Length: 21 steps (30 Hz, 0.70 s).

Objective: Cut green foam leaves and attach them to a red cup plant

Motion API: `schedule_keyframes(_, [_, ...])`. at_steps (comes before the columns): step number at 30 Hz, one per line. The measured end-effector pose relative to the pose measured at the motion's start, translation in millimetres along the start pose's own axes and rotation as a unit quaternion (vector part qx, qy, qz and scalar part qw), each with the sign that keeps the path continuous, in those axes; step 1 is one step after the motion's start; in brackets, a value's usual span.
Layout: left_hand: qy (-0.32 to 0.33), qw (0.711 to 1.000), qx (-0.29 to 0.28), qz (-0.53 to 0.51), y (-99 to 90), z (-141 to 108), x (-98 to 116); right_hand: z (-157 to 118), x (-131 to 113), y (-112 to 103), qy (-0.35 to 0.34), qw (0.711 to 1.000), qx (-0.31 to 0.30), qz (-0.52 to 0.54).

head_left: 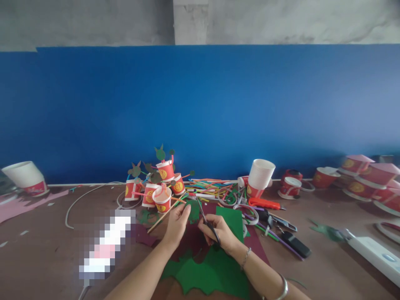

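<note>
Between finger and thumb, my left hand pinches a small piece of dark green paper. My right hand is wrapped round the dark handles of a pair of scissors, whose blades point up and away beside that piece. Under and in front of both hands lies a big green sheet with a jagged cut edge. Another green sheet rests just right of my right hand, on top of maroon paper.
Decorated red paper cups with straws stand behind my left hand. Coloured straws lie along the wall. Stacked white cups, an orange cutter, keys with a black fob and a white device are to the right.
</note>
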<state>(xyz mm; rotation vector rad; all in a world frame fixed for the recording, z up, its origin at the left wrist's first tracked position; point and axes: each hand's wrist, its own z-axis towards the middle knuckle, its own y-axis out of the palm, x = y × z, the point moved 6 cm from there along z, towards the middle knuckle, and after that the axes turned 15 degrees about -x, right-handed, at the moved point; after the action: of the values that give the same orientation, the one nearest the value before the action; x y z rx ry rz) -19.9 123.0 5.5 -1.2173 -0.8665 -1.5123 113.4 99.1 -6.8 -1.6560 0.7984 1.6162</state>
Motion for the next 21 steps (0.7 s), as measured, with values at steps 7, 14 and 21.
schedule_keyframes(7, [-0.017,0.999,-0.043,0.008,3.9,1.5,-4.8,-2.0,-1.9,0.5,0.006,1.0,0.009,0.014])
schedule_keyframes(14, [-0.014,0.999,-0.038,0.004,1.7,2.1,-5.8,-2.3,-3.4,-1.1,0.019,1.0,0.017,-0.008])
schedule_keyframes(21, [-0.029,1.0,-0.007,-0.003,-2.0,0.7,-5.1,-1.3,-3.4,-0.8,0.024,0.999,0.009,-0.021])
